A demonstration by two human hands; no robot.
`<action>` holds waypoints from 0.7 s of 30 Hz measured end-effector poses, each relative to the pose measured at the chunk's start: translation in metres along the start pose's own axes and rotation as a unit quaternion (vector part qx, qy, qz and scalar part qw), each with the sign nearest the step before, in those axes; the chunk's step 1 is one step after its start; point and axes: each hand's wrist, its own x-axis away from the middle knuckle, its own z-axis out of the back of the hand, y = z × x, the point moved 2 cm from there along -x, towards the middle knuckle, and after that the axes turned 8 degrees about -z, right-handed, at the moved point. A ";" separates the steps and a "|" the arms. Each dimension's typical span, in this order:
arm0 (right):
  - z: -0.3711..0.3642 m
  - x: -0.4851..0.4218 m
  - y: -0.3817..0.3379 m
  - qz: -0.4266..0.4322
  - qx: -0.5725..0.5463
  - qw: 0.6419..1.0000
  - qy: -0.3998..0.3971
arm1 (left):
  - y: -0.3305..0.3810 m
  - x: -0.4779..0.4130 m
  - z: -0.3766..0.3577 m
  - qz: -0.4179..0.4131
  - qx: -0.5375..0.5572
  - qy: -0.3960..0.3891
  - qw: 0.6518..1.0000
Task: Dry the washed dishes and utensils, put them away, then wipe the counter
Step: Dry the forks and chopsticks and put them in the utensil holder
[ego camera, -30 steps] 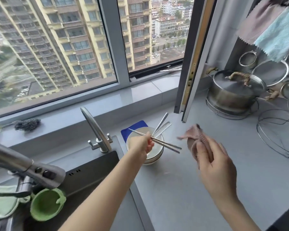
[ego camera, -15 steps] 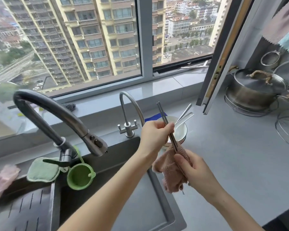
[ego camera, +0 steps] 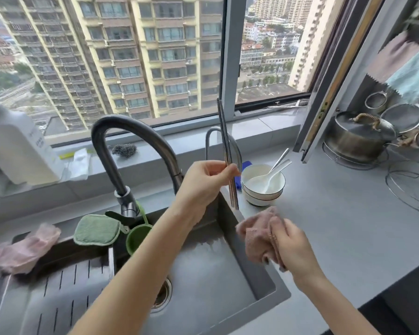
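Two hands hover above a grey sink (ego camera: 228, 274). The left hand (ego camera: 203, 184) pinches metal chopsticks (ego camera: 224, 136) upright, thumb against curled fingers, over the sink's right edge. Stacked white bowls (ego camera: 261, 199) with spoons (ego camera: 266, 181) sit on the counter (ego camera: 348, 226). The right hand (ego camera: 298, 255) clutches a bunched pink cloth (ego camera: 254, 240) just below the chopsticks' tips.

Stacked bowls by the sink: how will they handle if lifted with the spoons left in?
The stacked bowls look glazed ceramic: probably rigid, heavy for their size, breakable. They only nest, so lifting by the upper rim likely leaves the lower one behind. The white spoon and metal spoon lean on the rim and could slide or tip out.
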 end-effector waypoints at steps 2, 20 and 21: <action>0.002 0.001 -0.023 0.009 -0.098 0.995 0.025 | 0.001 0.009 0.013 0.037 0.007 -0.050 0.998; -0.111 0.024 -0.159 0.098 -0.214 0.967 -0.095 | -0.029 0.105 0.150 0.096 0.089 0.038 0.991; -0.129 0.035 -0.153 0.093 -0.189 0.967 -0.147 | -0.026 0.104 0.161 0.078 0.097 0.084 0.989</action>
